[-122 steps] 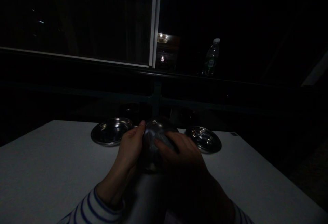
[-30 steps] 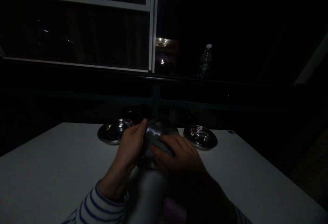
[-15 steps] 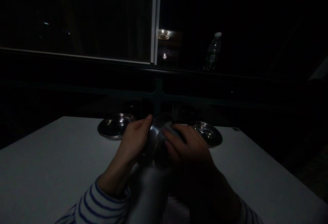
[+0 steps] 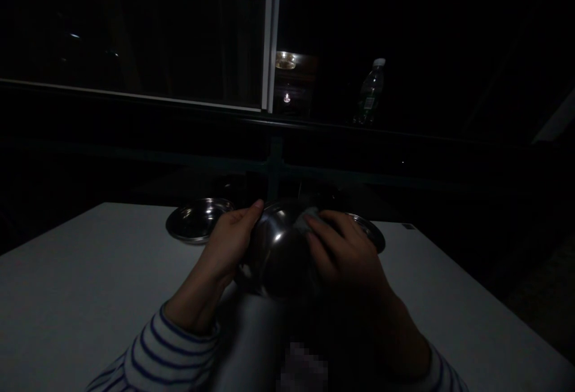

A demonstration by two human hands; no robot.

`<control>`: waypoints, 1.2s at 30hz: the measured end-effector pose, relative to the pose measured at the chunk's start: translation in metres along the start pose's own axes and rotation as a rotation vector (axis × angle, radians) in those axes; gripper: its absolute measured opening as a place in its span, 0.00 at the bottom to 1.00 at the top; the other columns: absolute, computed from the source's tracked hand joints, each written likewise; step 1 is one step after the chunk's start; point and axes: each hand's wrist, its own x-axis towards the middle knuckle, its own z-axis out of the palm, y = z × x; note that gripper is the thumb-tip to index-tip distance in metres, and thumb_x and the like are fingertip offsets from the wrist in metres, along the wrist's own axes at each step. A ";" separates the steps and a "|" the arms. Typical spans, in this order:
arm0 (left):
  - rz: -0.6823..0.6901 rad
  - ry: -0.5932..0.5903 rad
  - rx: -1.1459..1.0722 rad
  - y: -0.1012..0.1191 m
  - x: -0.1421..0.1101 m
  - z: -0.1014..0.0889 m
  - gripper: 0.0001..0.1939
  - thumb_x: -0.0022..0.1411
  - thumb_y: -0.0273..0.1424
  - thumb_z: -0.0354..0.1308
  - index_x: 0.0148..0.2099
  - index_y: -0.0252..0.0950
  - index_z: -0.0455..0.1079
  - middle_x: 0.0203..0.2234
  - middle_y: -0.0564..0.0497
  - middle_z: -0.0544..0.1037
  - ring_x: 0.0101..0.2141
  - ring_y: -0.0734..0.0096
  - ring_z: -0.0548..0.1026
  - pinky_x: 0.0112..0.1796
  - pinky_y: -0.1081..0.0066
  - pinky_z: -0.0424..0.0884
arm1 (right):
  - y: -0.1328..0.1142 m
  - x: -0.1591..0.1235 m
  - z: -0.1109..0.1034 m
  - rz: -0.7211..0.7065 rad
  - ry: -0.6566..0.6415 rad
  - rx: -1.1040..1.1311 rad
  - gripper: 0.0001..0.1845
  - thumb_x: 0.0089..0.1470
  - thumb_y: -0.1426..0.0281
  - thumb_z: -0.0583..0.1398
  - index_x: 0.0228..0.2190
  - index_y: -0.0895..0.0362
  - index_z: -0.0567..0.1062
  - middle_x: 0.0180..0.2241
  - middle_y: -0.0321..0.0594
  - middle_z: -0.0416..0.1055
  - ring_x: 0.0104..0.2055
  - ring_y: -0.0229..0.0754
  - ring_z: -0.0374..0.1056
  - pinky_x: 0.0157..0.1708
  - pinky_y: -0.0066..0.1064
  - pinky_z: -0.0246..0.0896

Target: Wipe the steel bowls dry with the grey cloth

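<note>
A shiny metal bowl (image 4: 278, 254) is held up over the table, its rounded outside facing me. My left hand (image 4: 229, 239) grips its left rim, thumb on top and the other fingers hidden behind. Against the upper right of the bowl, my right hand (image 4: 344, 248) presses a small pale cloth (image 4: 307, 219) under bent fingers. A second metal bowl (image 4: 195, 224) rests on the table beyond my left hand. Another metal bowl (image 4: 372, 233) sits behind my right hand, partly covered by it.
The white table (image 4: 90, 284) spreads out on both sides of my arms. A clear plastic bottle (image 4: 371, 94) with a white cap stands on a dark ledge at the back. A window frame (image 4: 271, 39) rises behind. The room is very dim.
My right hand has slid to the right across the bowl with the cloth, uncovering more of the metal. My left hand keeps its hold on the rim.
</note>
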 end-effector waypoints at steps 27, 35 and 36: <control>-0.062 0.009 -0.083 0.004 0.005 -0.008 0.16 0.47 0.43 0.60 0.24 0.33 0.72 0.15 0.51 0.74 0.18 0.72 0.70 0.21 0.74 0.64 | 0.010 0.000 -0.010 0.048 -0.097 0.060 0.16 0.57 0.70 0.52 0.46 0.59 0.71 0.43 0.45 0.69 0.42 0.43 0.64 0.42 0.37 0.61; -0.094 -0.091 -0.129 -0.003 0.001 0.003 0.14 0.48 0.39 0.61 0.24 0.32 0.72 0.16 0.51 0.74 0.20 0.73 0.71 0.24 0.74 0.65 | 0.003 0.003 -0.012 -0.097 -0.074 0.053 0.16 0.57 0.70 0.52 0.45 0.56 0.72 0.44 0.43 0.69 0.43 0.45 0.62 0.42 0.40 0.62; -0.092 -0.076 -0.145 -0.002 0.002 0.001 0.13 0.49 0.39 0.61 0.24 0.33 0.72 0.16 0.51 0.75 0.20 0.72 0.72 0.24 0.74 0.65 | 0.006 0.003 -0.013 -0.054 -0.092 0.060 0.16 0.57 0.70 0.52 0.46 0.57 0.71 0.45 0.43 0.69 0.43 0.44 0.62 0.42 0.39 0.62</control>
